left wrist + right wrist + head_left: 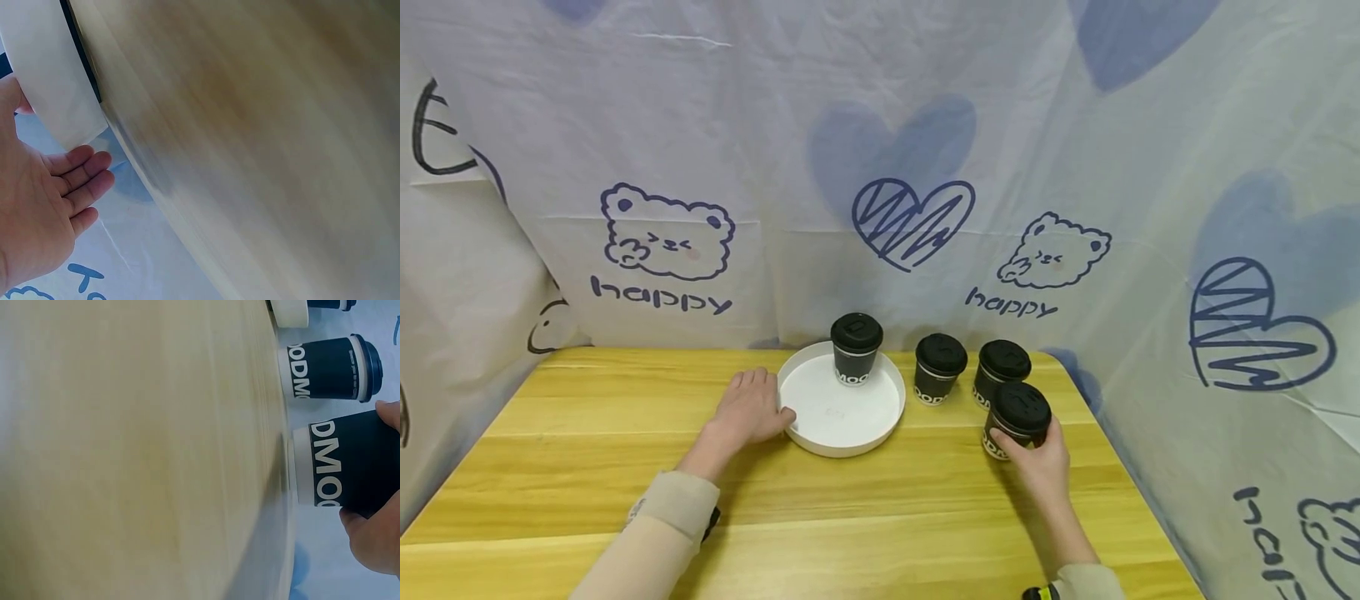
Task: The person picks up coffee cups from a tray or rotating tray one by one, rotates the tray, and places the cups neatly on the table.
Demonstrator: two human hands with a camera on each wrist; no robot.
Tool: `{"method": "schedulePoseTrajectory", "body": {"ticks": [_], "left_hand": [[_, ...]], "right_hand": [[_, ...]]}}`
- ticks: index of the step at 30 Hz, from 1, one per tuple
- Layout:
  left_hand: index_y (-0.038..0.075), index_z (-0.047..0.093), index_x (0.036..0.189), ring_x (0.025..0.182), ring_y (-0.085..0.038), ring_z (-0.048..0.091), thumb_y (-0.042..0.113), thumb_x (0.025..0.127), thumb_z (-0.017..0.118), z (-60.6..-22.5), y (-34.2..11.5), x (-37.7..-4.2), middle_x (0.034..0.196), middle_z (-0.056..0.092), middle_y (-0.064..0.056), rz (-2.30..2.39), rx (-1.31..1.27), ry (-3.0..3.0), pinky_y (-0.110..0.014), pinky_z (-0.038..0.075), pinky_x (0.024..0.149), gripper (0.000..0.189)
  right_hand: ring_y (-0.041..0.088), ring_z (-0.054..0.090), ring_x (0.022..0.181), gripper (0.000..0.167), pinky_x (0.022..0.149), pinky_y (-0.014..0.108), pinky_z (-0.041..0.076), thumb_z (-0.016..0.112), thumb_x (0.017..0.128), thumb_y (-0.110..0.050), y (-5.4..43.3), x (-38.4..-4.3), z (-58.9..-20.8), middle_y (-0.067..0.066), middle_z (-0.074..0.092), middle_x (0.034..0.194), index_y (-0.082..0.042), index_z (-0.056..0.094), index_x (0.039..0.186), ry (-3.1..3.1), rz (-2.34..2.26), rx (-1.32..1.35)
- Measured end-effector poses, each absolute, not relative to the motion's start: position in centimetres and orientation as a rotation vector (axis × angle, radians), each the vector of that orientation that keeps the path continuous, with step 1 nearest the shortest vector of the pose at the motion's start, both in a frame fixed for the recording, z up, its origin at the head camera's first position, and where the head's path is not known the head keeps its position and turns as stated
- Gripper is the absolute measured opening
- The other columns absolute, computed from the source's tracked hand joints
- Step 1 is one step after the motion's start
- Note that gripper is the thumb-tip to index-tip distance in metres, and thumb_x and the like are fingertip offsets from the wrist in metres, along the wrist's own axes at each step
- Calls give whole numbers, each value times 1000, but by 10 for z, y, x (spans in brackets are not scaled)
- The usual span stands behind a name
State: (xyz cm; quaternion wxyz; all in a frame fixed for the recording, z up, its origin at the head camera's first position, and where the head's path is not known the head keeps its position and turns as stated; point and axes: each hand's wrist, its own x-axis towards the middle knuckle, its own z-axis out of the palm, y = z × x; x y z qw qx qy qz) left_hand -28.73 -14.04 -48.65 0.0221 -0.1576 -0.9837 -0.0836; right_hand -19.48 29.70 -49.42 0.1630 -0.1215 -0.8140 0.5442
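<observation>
A shallow round white tray (808,421) lies on the table, with one black-lidded paper coffee cup (855,362) standing upright in its back part. My left hand (748,408) holds the tray at its left side, its thumb over the rim; in the left wrist view the fingers (87,190) touch the outer wall. On the right, my right hand (1045,458) grips another dark, lidded paper cup (1011,425) between thumb and fingers. That cup (350,465) stays nearly upright, and whether its base touches the table is hard to tell.
Two more lidded paper cups stand right of the tray: one nearer it (936,375), the other (996,371) just behind the gripped cup. The wooden table (865,533) ends at a printed white cloth (790,167) behind and at the sides.
</observation>
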Motion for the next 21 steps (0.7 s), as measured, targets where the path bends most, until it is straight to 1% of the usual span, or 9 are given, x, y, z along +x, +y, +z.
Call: {"method": "schedulePoseTrajectory", "body": {"ticks": [8,11,15,21], "left_hand": [[-15,54,122,113,-43,52,43,90,62,-486,-141,-287,112,56,-25,-254,-490,-3048,-58,36,112,67],[-15,55,122,112,-43,52,43,90,62,-484,-140,-286,112,56,-25,-258,-486,-3047,-58,37,112,67],[-14,55,121,111,-43,52,42,89,62,-484,-140,-286,111,56,-24,-264,-487,-3044,-58,37,111,65],[-14,55,121,112,-43,52,43,89,62,-484,-140,-286,113,57,-25,-262,-490,-3052,-58,37,112,66]], "right_hand": [[43,48,139,86,113,53,42,85,86,-22,306,-198,-495,26,49,147,1,36,153,-2338,1502,-401],[42,50,138,86,112,51,43,86,85,-24,309,-199,-495,26,52,145,2,37,152,-2339,1485,-425],[42,50,136,87,113,51,41,86,85,-26,313,-202,-496,28,52,143,3,37,151,-2340,1465,-449],[44,47,138,91,114,56,38,86,84,-28,319,-206,-496,29,49,146,3,35,153,-2349,1449,-472]]}}
